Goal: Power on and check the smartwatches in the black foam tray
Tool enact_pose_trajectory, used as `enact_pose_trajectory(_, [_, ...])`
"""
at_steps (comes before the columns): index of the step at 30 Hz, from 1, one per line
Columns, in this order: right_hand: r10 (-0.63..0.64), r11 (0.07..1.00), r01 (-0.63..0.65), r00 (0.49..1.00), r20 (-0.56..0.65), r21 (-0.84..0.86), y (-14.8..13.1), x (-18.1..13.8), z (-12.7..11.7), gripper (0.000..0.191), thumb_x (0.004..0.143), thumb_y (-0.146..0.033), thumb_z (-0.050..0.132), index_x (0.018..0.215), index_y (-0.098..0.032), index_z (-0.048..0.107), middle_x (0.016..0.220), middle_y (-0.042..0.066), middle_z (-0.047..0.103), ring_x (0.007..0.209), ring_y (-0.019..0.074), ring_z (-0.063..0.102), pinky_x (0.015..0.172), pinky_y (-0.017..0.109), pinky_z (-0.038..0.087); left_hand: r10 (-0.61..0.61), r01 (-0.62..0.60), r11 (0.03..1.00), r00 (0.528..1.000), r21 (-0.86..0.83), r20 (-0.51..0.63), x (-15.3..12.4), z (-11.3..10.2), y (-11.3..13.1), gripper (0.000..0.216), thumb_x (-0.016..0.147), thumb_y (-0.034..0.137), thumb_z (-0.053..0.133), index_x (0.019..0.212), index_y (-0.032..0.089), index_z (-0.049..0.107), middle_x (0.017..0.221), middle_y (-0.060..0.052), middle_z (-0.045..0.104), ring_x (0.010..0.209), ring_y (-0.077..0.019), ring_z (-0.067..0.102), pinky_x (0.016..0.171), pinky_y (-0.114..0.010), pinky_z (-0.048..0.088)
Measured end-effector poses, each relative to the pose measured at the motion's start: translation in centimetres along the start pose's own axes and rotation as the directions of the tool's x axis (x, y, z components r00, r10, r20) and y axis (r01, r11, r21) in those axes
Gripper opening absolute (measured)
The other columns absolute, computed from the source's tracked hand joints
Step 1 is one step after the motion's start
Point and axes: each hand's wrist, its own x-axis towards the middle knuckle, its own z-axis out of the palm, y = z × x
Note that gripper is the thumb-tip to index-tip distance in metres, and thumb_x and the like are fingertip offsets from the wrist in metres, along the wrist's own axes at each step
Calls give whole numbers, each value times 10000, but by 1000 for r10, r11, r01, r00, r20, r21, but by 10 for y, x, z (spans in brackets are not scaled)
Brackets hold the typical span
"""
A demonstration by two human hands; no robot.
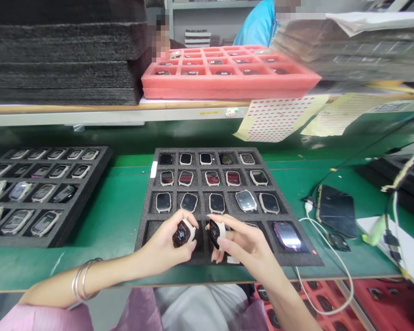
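Observation:
My left hand (pixel 174 239) grips a smartwatch case (pixel 184 233) between thumb and fingers, its dark screen lit with a small picture. In my right hand (pixel 241 241) is a second smartwatch case (pixel 214 234), turned more edge-on, with a light frame and a lit screen. Both are held just above the front row of a black foam tray (pixel 143 216). Light-framed watch cases (pixel 216 202) sit in the tray's rear pockets. A purple-edged watch case (pixel 287 236) lies in the front right pocket. My hands partly hide the front pockets.
Another foam tray of watches (pixel 89 202) stands at left. To the right lie a phone (pixel 336 210) and a white cable (pixel 345 271). A shelf above carries a red foam tray (pixel 227 87) and black foam stacks (pixel 65 59). A person in blue (pixel 257 23) is behind it.

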Motion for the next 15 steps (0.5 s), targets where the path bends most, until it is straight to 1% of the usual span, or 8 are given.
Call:
enact_pose_trajectory(3, [8, 1000, -8, 1000, 7, 25, -1, -1, 1, 315, 890, -191, 634, 1204, -183, 614, 693, 27, 699, 595, 136, 666, 579, 227, 552, 7, -5, 998, 999, 63, -35, 0, 0, 0, 248, 776, 19, 517, 883, 216, 409, 696, 78, 382, 615, -89, 352, 563, -202, 303])
enact_pose_trajectory(6, [5, 1000, -5, 1000, 0, 25, -2, -1, 1, 314, 884, -201, 641, 1195, -170, 615, 691, 31, 703, 591, 136, 667, 582, 227, 552, 3, 0, 998, 999, 60, -52, 0, 0, 0, 238, 788, 43, 517, 903, 219, 406, 695, 80, 379, 604, -92, 341, 555, -205, 304])
enact_pose_trajectory(9, [24, 1000, -24, 1000, -18, 3, -2, -1, 1, 338, 877, -227, 650, 1204, -151, 607, 684, 40, 706, 580, 145, 665, 576, 245, 553, 10, -5, 996, 998, 86, -62, 0, 0, 0, 238, 770, 33, 519, 879, 215, 411, 693, 77, 384, 604, -92, 355, 559, -207, 308])
enact_pose_trajectory(15, [45, 999, -46, 998, -40, -26, -2, 0, 1, 397, 874, -278, 656, 1236, -135, 584, 653, 45, 704, 565, 157, 657, 571, 279, 557, -4, 5, 1000, 999, 25, -54, 0, 0, -2, 214, 826, 103, 523, 969, 222, 417, 710, 76, 402, 546, -78, 379, 548, -211, 330])
